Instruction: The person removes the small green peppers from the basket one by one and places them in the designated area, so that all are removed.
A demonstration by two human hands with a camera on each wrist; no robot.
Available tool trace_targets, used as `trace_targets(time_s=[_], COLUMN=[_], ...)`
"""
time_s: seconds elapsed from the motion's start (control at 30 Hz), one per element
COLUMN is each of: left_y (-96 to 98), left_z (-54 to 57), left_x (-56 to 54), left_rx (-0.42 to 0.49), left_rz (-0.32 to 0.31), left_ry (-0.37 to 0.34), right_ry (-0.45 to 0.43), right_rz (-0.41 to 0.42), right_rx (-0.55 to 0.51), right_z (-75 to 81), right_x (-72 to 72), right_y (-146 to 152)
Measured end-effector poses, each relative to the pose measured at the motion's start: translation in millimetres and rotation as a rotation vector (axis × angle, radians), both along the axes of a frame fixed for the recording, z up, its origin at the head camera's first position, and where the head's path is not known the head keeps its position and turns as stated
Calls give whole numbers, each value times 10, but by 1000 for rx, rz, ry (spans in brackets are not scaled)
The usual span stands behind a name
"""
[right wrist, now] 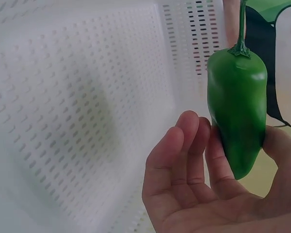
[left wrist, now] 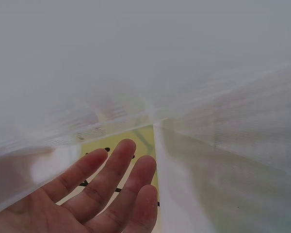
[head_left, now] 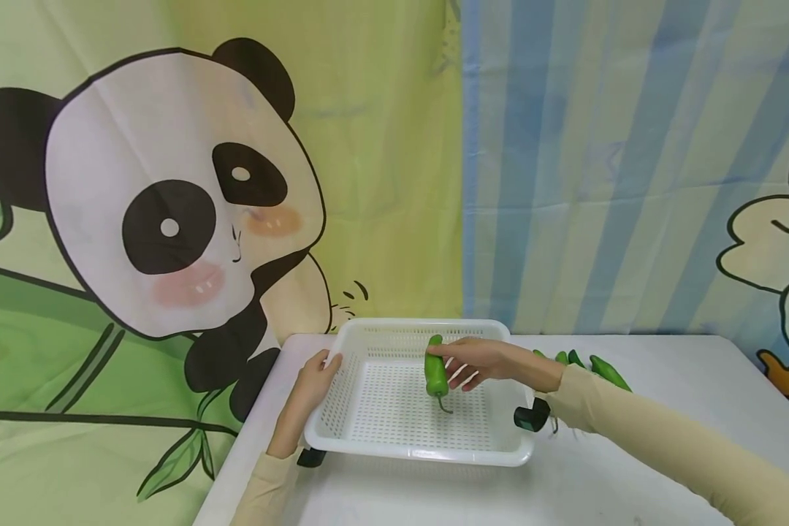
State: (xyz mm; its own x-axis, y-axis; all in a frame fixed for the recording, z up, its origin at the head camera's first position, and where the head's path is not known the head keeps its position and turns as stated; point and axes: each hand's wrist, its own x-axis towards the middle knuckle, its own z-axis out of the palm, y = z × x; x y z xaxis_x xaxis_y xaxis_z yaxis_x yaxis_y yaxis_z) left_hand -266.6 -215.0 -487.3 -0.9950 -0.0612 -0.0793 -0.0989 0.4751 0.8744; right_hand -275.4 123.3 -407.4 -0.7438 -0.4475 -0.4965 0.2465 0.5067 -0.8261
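My right hand (head_left: 476, 359) pinches a green chili pepper (head_left: 437, 372) between thumb and index finger, its other fingers loosely bent. The pepper hangs above the white perforated basket (head_left: 417, 454), stem downward in the head view. Close up in the right wrist view, the same pepper (right wrist: 237, 102) is glossy, with the thumb and index finger at its narrow tip. At the basket's left rim, my left hand (head_left: 314, 383) holds on with its thumb over the edge. Its fingers (left wrist: 114, 179) stretch along the outside of the translucent wall in the left wrist view.
Several green peppers (head_left: 608, 372) lie on the white table (head_left: 684, 409) right of the basket, partly hidden behind the right forearm. A curtain (head_left: 394, 183) with a printed panda hangs behind the table. A black device (head_left: 531, 416) sits at the right wrist.
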Motion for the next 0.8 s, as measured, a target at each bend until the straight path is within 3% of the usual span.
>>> trace_targets(time_s=[0.3, 0.8], left_y=[-2, -6], left_z=[-17, -30], left_x=[5, 1], left_rx=[1, 2], left_rz=[-3, -4], left_ry=[7, -4], right_ry=[-12, -31], right_rz=[-36, 15], right_rx=[-16, -135], right_z=[49, 202], right_x=[-15, 81], right_y=[255, 570])
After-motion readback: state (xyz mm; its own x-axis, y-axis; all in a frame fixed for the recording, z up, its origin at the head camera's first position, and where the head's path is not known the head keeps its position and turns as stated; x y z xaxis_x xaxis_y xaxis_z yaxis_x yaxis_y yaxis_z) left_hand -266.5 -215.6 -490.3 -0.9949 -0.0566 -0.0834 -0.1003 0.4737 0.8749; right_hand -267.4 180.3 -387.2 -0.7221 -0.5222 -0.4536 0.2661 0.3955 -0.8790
